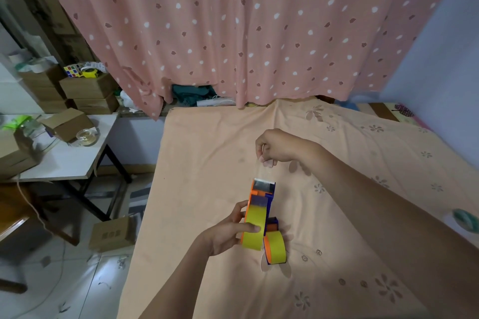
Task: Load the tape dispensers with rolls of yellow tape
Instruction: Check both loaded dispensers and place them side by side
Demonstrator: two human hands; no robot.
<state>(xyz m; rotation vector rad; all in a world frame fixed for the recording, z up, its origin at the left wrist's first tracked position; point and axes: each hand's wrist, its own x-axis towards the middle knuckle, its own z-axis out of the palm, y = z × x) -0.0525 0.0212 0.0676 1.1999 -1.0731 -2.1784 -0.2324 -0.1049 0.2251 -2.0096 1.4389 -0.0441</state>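
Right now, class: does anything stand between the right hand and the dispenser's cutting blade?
Nothing visible does. The right hand is pinched shut above the blade of the dispenser held by the left hand; only bedsheet shows between.

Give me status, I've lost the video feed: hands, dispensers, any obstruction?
Left hand gripping the held tape dispenser, yellow roll seated. Right hand pinched above its blade, apparently pulling tape. Second loaded dispenser lying on the bedsheet. Nothing in the way.

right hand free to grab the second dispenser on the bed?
Probably not yet. The right hand is pinched as if pulling tape from the held dispenser. The second dispenser lies unobstructed beside the left hand.
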